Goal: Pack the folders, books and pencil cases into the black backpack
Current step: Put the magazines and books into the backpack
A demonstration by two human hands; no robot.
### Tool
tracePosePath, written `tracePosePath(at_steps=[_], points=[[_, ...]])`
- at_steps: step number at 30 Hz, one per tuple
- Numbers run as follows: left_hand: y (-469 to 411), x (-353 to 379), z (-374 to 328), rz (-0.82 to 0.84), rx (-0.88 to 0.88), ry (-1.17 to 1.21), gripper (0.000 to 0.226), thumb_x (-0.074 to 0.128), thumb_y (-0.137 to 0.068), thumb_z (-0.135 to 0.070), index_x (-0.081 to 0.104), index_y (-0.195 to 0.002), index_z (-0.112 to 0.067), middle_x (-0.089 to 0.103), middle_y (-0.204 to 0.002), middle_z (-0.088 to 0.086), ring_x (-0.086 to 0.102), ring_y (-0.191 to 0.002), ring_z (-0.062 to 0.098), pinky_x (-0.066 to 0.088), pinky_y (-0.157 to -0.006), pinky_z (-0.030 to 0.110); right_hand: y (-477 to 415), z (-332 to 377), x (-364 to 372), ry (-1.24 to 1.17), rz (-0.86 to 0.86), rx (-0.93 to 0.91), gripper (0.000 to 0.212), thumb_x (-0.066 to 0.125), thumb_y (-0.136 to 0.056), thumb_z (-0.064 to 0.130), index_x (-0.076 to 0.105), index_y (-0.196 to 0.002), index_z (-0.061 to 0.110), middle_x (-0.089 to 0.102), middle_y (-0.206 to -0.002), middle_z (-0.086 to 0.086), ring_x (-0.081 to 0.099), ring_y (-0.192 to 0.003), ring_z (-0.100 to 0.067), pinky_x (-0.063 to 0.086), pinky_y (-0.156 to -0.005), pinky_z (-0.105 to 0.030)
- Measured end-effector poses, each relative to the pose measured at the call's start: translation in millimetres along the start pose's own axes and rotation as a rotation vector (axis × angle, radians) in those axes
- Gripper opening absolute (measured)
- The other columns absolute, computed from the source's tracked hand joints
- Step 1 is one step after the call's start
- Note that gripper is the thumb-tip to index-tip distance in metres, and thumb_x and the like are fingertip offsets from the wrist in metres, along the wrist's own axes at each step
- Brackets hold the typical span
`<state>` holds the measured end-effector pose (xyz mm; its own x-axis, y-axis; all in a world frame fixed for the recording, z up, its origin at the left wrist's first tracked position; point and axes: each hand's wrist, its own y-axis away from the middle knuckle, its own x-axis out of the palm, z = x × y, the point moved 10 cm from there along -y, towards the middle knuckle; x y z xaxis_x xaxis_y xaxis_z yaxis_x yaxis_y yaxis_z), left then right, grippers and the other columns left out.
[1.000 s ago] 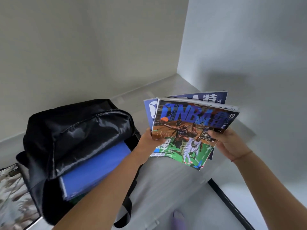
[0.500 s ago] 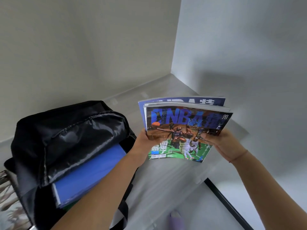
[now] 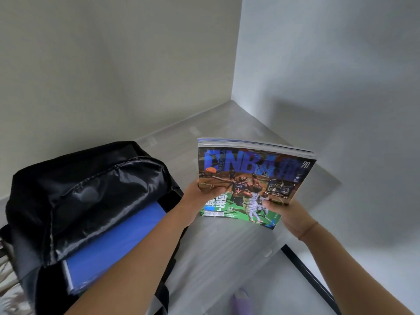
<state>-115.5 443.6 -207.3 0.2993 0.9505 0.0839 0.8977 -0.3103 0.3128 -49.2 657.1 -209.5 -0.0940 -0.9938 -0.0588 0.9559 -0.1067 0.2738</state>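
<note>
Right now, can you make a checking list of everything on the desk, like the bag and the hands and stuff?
Surface: pale grey desk top set in a corner, mostly bare.
Job's things: black backpack lies open on the desk; a blue folder sticks out of its mouth. A stack of basketball magazines is held up above the desk, edges lined up.
Clutter: a patterned thing at the left edge, too cut off to name.
Grippers: left hand grips the stack's left edge; right hand grips its lower right.
Cables: nothing seen.
Surroundings: plain walls; floor below with a dark strip and a purple shape, too blurred to name.
</note>
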Motion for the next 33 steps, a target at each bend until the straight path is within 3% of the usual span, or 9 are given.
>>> tracePosePath(at_steps=[3, 6, 8, 11, 15, 18, 21, 25, 33], points=[[2.4, -2.6, -9.2, -0.126, 0.025, -0.099, 0.031, 0.074, -0.079, -0.012, 0.067, -0.109, -0.015, 0.071, -0.091, -0.004, 0.064, -0.067, -0.009, 0.047, -0.071, 0.012, -0.7, -2.1, -4.9, 0.023, -0.094, -0.006, 0.017, 0.065, -0.083, 0.001, 0.067, -0.098, 0.009, 0.067, -0.095, -0.008, 0.062, -0.082, -0.012, 0.051, -0.078, -0.018], [10.3, -14.0, -22.7, -0.273, 0.006, -0.289, 0.017, 0.07, -0.081, -0.035, 0.066, -0.088, -0.02, 0.059, -0.066, -0.009, 0.053, -0.054, 0.004, 0.04, -0.048, 0.013, 0.8, 12.1, -1.8, 0.15, -0.088, -0.016, 0.009, 0.061, -0.088, 0.019, 0.066, -0.092, 0.013, 0.064, -0.08, -0.004, 0.056, -0.072, -0.019, 0.045, -0.072, -0.026], [21.2, -28.2, -18.0, -0.346, -0.105, -0.342, 0.038, 0.062, -0.082, -0.05, 0.062, -0.091, -0.013, 0.047, -0.063, -0.006, 0.046, -0.059, 0.012, 0.037, -0.053, 0.02, 4.3, 15.6, 7.2, 0.213, -0.016, 0.013, 0.021, 0.049, -0.093, 0.033, 0.063, -0.097, 0.017, 0.06, -0.076, -0.008, 0.051, -0.065, -0.025, 0.046, -0.065, -0.028], [51.4, -57.6, 10.2, -0.417, -0.34, -0.353, 0.076, 0.05, -0.083, -0.063, 0.05, -0.125, 0.001, 0.059, -0.094, 0.004, 0.056, -0.091, 0.025, 0.041, -0.076, 0.03, 15.2, 8.7, 31.3, 0.156, 0.083, 0.112, 0.027, 0.044, -0.095, 0.038, 0.062, -0.111, 0.026, 0.067, -0.098, -0.023, 0.057, -0.076, -0.036, 0.051, -0.073, -0.043], [96.6, -121.6, 4.9, -0.477, -0.194, -0.593, 0.057, 0.032, -0.094, -0.056, 0.057, -0.073, -0.009, 0.059, -0.065, 0.006, 0.059, -0.062, 0.022, 0.046, -0.062, 0.035, 34.3, -7.2, 81.2, -0.14, 0.164, 0.231, 0.021, 0.046, -0.095, 0.016, 0.06, -0.11, 0.008, 0.07, -0.09, -0.024, 0.068, -0.067, -0.03, 0.058, -0.063, -0.039], [138.1, -188.8, -23.9, -0.668, 0.184, -1.329, 0.036, 0.069, -0.078, -0.044, 0.06, -0.094, -0.012, 0.065, -0.091, 0.007, 0.062, -0.088, 0.029, 0.05, -0.077, 0.04, 51.2, -25.7, 113.0, -0.312, 0.231, 0.313, 0.028, 0.046, -0.095, 0.016, 0.056, -0.119, 0.007, 0.069, -0.101, -0.025, 0.07, -0.075, -0.034, 0.059, -0.066, -0.041], [146.7, -238.8, -6.2, -0.54, 0.093, -1.686, 0.075, 0.081, -0.062, -0.045, 0.058, -0.124, -0.011, 0.061, -0.125, 0.008, 0.055, -0.121, 0.028, 0.04, -0.102, 0.045, 71.6, -34.0, 132.3, -0.357, 0.264, 0.34, 0.027, 0.046, -0.094, 0.017, 0.059, -0.116, 0.011, 0.069, -0.105, -0.024, 0.07, -0.078, -0.035, 0.059, -0.068, -0.044], [141.6, -265.9, -32.3, -0.533, 0.068, -1.502, 0.037, 0.055, -0.091, -0.034, 0.058, -0.126, -0.024, 0.063, -0.125, 0.003, 0.057, -0.116, 0.025, 0.043, -0.095, 0.034, 95.8, -43.9, 147.3, -0.229, 0.294, 0.364, 0.022, 0.045, -0.095, 0.019, 0.062, -0.108, 0.011, 0.074, -0.087, -0.018, 0.071, -0.064, -0.028, 0.057, -0.052, -0.032], [140.6, -290.1, -116.4, -0.67, 0.074, -1.183, 0.035, 0.049, -0.093, -0.043, 0.07, -0.103, -0.016, 0.069, -0.098, 0.01, 0.062, -0.091, 0.031, 0.047, -0.072, 0.034, 116.2, -50.8, 224.3, -0.275, 0.529, 0.404, 0.052, 0.07, -0.081, 0.033, 0.054, -0.123, 0.007, 0.058, -0.121, -0.032, 0.058, -0.105, -0.046, 0.048, -0.092, -0.053]])
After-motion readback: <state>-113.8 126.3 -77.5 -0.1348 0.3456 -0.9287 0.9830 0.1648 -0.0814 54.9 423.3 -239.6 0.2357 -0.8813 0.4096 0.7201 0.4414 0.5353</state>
